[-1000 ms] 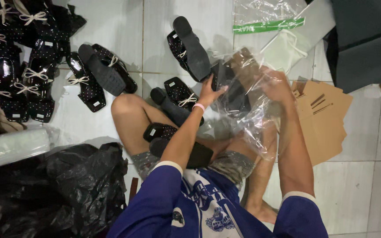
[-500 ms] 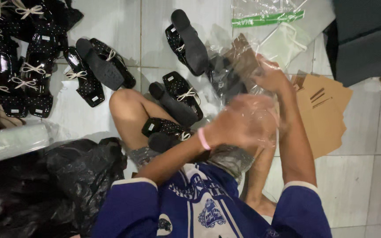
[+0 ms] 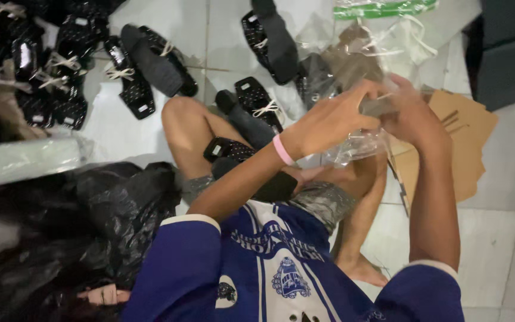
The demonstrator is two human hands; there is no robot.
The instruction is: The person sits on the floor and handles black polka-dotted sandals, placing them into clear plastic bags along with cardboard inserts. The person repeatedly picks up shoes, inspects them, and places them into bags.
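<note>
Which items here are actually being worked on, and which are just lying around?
In hand:
- left hand and right hand gripping a clear plastic bag with a dark sandal inside

Lying about:
- tied pairs of black sandals on the floor
- black bin bag
- cardboard sheet
- green-topped bag

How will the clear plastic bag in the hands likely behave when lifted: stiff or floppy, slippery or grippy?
The clear plastic bag looks thin and crumpled, so it probably flops and sags. Its glossy film may slip between the left hand and right hand. The dark contents inside likely weigh far more than the film itself.
</note>
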